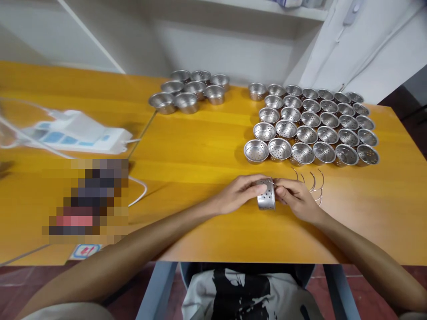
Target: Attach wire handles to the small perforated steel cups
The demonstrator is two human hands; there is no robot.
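Observation:
My left hand is closed around a small perforated metal cup, tipped on its side above the table. Its thumb presses on the holed wall. At the cup's right edge, my right hand pinches a thin wire against the cup; most of that wire is hidden by the fingers. Several curved thin wires lie on the tabletop just beyond my right hand. Behind both hands, rows of similar perforated cups stand close together with their mouths up.
Another group of metal cups stands at the back, left of centre. A white power strip with plugs and a white cable lies to the left. A pixelated patch covers something nearby. The yellow table meets a wall and shelf behind.

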